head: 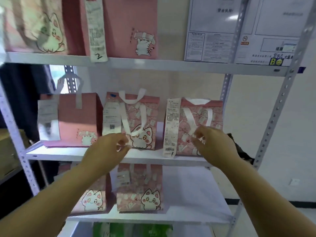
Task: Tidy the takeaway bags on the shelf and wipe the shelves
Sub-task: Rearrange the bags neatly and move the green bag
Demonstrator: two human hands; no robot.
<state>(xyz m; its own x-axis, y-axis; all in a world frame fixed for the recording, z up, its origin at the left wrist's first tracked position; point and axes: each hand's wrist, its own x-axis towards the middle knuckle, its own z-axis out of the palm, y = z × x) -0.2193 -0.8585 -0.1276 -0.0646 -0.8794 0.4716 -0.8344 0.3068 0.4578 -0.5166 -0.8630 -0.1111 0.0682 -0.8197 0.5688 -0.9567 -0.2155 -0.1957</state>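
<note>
Though blurred — bag handles [132,117] beside fingers [120,137]

Two hands are up: left hand [106,149] and right hand [215,144]. Three shelf boards show: top board [153,64] above the hands, middle board [68,153] level with them, low board [171,218] below them.

Three pink bags stand just behind the hands: plain bag [77,117] left of the left hand, mid bag [136,120] between the hands, right bag [201,120] behind the right hand. Below the hands are two more: low left bag [92,197], low right bag [140,190]. Above them at least two show, cream bag [34,26] and top pink bag [130,23]; blur hides any third.

Five receipts hang on bags: one above [95,29], three level with the hands [47,117] [110,117] [171,127], one below [123,177].

Two notices [212,28] [270,31] hang up-right of the right hand.
</note>
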